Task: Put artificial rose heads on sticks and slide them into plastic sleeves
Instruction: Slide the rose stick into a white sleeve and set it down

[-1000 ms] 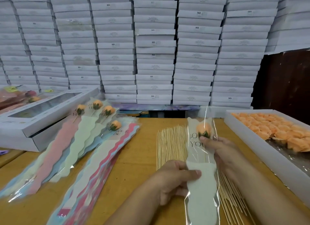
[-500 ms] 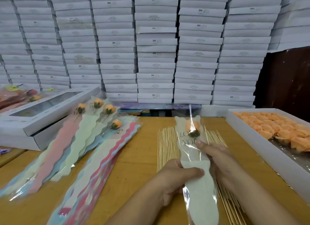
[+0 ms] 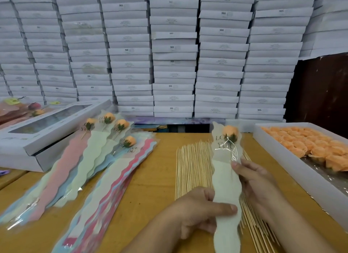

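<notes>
Clearly both hands are on one sleeve [image 3: 227,186]: the left hand [image 3: 199,213] grips its lower part, thumb pressed across the pale front, while the right hand [image 3: 258,185] pinches its right edge higher up. An orange rose head [image 3: 230,132] sits inside near the top, beyond the fingertips. To finish well, I judge the stem should be eased straight, without creasing the clear film. Bare sticks [image 3: 192,164] lie fanned under and just left of the hands. A tray of rose heads [image 3: 308,145] stands to the right; finished sleeves [image 3: 90,158] lie well off to the left.
</notes>
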### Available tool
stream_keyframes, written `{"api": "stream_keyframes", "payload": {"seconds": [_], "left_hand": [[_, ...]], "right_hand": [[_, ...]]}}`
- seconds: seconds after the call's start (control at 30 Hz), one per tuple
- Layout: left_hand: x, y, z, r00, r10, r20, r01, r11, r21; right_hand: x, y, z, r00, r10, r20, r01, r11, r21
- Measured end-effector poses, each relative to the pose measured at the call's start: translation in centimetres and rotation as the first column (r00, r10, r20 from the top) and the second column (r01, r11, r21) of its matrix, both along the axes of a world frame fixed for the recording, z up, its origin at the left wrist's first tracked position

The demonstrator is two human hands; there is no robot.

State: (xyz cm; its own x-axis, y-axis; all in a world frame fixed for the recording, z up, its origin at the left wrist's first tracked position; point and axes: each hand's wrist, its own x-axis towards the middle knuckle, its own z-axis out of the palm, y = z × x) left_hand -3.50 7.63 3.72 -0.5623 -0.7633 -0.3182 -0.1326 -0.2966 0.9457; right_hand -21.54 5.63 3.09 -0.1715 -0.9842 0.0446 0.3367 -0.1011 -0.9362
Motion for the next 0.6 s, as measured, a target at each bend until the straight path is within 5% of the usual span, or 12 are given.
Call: {"api": "stream_keyframes", "payload": {"seconds": [0.17,0.37,0.6], "left_hand": [[-0.1,0.0,0.2,1.0,0.027,-0.004,-0.027,0.999,-0.04],[0.1,0.0,0.6,0.988,0.131,-0.084,-0.136,0.989,-0.054],[0.3,0.1,0.8,0.999,0.02,-0.027,-0.021,0.999,-0.025]], "right_hand": [[-0.2,0.0,0.1,0.999,0.014,0.046,-0.013,1.0,-0.023],[0.5,1.0,0.1,0.961,0.244,-0.134,-0.239,0.97,0.047],[0.4,0.7,0.1,0.993,0.057,-0.104,-0.055,0.998,0.022]]}}
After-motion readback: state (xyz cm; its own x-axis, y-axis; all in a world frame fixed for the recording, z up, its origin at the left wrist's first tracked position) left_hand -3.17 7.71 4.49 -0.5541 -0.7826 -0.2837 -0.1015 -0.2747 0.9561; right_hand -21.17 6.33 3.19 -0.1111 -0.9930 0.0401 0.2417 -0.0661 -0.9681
